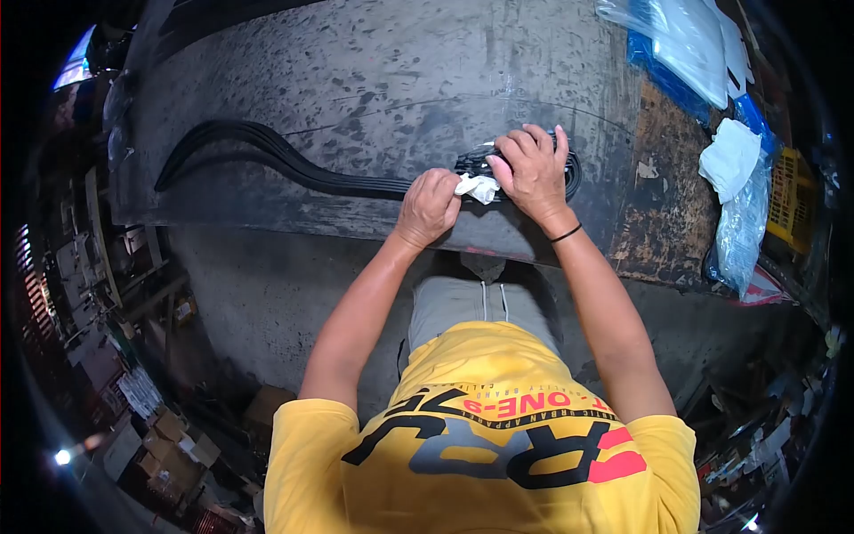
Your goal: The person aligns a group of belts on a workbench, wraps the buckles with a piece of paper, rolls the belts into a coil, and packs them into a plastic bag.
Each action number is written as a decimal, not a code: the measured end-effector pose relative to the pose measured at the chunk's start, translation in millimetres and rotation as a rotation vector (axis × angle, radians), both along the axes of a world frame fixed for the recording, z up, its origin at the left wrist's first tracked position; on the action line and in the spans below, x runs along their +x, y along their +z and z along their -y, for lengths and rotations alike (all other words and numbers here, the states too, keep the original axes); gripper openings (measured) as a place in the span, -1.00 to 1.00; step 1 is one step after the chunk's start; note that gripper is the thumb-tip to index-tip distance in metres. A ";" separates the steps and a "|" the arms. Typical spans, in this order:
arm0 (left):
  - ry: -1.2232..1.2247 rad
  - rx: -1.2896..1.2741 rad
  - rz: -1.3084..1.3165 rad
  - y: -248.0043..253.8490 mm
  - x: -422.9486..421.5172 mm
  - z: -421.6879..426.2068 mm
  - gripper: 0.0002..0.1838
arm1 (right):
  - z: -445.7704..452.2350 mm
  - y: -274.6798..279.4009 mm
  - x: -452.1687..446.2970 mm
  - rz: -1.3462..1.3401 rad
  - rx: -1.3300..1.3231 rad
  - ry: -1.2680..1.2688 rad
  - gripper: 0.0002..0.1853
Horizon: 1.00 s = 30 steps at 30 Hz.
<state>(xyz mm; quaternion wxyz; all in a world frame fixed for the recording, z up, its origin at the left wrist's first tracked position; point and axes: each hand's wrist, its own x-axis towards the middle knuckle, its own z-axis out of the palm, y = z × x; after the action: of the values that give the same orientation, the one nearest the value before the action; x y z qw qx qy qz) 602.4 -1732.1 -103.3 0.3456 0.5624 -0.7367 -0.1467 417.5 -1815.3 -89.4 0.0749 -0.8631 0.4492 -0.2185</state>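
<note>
The black strips (pixel 307 172) lie along the near edge of the table (pixel 391 93), with their loose end to the left and their folded end to the right. The left hand (pixel 430 206) is curled closed around the strips beside a white cloth (pixel 479 188), and the right hand (pixel 532 173), with half-bent fingers, holds the folded end, probably so that the springy layers stay together and do not open.
</note>
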 end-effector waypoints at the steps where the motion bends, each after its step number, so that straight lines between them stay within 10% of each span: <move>1: 0.008 0.038 -0.012 3.6 -1.2 0.2 -0.69 | 0.8 0.0 0.3 0.003 0.001 -0.006 -0.72; 30: -0.009 0.227 -0.073 23.9 -1.7 5.2 -0.84 | 0.4 -0.9 1.8 0.036 -0.003 -0.031 -0.72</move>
<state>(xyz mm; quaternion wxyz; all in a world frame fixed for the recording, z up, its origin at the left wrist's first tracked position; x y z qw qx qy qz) 600.6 -1737.2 -79.4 0.3056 0.5888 -0.7049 -0.2509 419.3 -1815.8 -90.3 0.0784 -0.8521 0.4606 -0.2359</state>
